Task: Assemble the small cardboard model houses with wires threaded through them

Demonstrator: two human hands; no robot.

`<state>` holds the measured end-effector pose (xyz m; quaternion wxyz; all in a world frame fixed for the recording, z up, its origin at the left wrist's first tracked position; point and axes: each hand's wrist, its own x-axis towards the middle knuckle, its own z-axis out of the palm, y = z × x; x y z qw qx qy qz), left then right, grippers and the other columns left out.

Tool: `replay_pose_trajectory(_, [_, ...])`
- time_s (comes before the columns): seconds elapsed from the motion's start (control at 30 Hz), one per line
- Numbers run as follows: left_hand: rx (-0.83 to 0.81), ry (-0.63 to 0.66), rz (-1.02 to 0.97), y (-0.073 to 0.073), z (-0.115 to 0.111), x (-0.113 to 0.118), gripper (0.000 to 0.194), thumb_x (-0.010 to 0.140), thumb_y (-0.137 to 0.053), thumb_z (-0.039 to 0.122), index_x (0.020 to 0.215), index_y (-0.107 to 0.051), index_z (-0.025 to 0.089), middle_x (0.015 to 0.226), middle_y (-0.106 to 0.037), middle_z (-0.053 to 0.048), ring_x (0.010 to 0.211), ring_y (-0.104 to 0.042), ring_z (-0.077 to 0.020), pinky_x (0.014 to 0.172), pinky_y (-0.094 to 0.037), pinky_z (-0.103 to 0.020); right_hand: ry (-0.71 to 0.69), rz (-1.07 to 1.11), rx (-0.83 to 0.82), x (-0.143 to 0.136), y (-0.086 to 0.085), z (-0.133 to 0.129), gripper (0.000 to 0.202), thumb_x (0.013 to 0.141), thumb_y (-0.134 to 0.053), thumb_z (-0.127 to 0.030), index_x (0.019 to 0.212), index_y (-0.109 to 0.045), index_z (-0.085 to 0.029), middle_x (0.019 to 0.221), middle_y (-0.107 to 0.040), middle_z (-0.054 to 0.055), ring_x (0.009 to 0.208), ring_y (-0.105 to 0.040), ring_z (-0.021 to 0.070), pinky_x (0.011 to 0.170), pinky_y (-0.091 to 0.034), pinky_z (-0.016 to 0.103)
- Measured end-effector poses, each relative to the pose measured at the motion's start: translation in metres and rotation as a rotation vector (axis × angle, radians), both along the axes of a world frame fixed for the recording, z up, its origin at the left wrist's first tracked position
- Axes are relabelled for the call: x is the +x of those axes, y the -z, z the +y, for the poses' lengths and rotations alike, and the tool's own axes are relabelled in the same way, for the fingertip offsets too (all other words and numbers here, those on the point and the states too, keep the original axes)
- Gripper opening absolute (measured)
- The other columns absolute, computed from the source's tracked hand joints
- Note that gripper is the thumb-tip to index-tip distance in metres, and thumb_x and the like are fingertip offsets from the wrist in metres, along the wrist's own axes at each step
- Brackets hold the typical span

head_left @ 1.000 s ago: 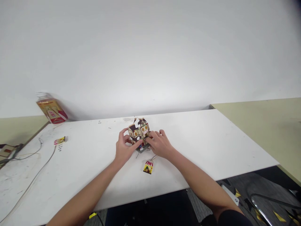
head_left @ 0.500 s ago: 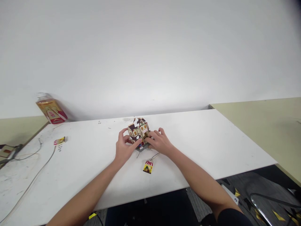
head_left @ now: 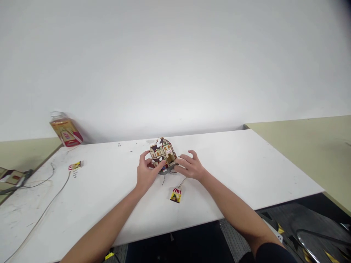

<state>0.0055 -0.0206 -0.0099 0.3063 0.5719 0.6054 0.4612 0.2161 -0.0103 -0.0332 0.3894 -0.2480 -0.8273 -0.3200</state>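
A small model house (head_left: 163, 151), cream with dark roofs and a sign over its doorway, is tilted on a grey base at the middle of the table. My left hand (head_left: 148, 173) grips its left side, thumb across the front and fingers behind. My right hand (head_left: 190, 166) is at the lower right corner of the house, thumb and finger against its edge, another finger raised. Thin wires hang below the base. A tag with a red-striped top and yellow front (head_left: 176, 195) lies in front, on a thin cord leading up under my right hand.
A bottle with a red and tan label (head_left: 66, 129) stands at the back left. A second striped tag (head_left: 75, 166) lies on the left with a long cord. Part of another model house (head_left: 12, 177) shows at the left edge. The white table (head_left: 233, 157) meets the wall.
My right fingers have drawn back from the doorway to the house's lower right edge, so the doorway shows more. The left hand keeps its hold. The whole view has shifted slightly.
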Motion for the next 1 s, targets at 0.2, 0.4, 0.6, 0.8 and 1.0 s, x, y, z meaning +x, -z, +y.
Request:
replay_pose_trajectory(0.2, [0.015,-0.01,-0.006,0.0,0.001,-0.004,0.074,0.064,-0.074,0.052,0.124,-0.041,0.023,0.072,-0.063,0.002,0.059,-0.055,-0.0136,0.062,-0.046,-0.026,-0.196,0.002,0.019,-0.003,-0.003,-0.002,0.018,0.081,-0.069,-0.022,0.067,-0.057,-0.023,0.087,-0.07,-0.003,0.086,-0.061,0.0138,0.087,-0.044,0.039])
replay_pose_trajectory(0.4, [-0.02,-0.018,-0.072,0.002,0.005,-0.014,0.079,0.062,-0.075,0.052,0.126,-0.04,0.024,0.079,-0.066,0.0,0.064,-0.059,-0.0158,0.064,-0.049,-0.029,-0.425,0.069,-0.124,-0.025,-0.009,-0.02,0.012,0.078,-0.073,-0.026,0.078,-0.063,-0.019,0.097,-0.07,0.005,0.107,-0.06,0.0159,0.089,-0.052,0.033])
replay_pose_trajectory(0.6, [-0.067,-0.042,-0.396,0.005,0.013,-0.02,0.077,0.065,-0.075,0.051,0.127,-0.038,0.024,0.076,-0.064,0.0,0.067,-0.064,-0.0166,0.059,-0.049,-0.025,-0.566,-0.06,-0.137,-0.06,-0.005,-0.036,0.018,0.078,-0.073,-0.027,0.067,-0.061,-0.019,0.082,-0.071,0.0,0.083,-0.065,0.01,0.091,-0.051,0.029])
replay_pose_trajectory(0.8, [-0.044,-0.109,-0.67,-0.001,0.019,-0.023,0.068,0.067,-0.077,0.045,0.12,-0.04,0.023,0.082,-0.066,-0.002,0.074,-0.067,-0.0158,0.068,-0.053,-0.027,-0.588,-0.101,-0.147,-0.072,-0.003,-0.046,0.028,0.081,-0.069,-0.025,0.057,-0.055,-0.022,0.068,-0.069,-0.006,0.056,-0.058,0.0064,0.086,-0.051,0.029])
replay_pose_trajectory(1.0, [-0.06,-0.197,-0.895,-0.005,0.028,-0.031,0.054,0.071,-0.076,0.036,0.112,-0.044,0.022,0.086,-0.065,-0.003,0.063,-0.064,-0.0104,0.068,-0.053,-0.027,-0.493,-0.008,-0.413,-0.064,0.003,-0.041,0.019,0.088,-0.061,-0.031,0.071,-0.061,-0.023,0.061,-0.068,-0.005,0.05,-0.056,0.0063,0.085,-0.051,0.027])
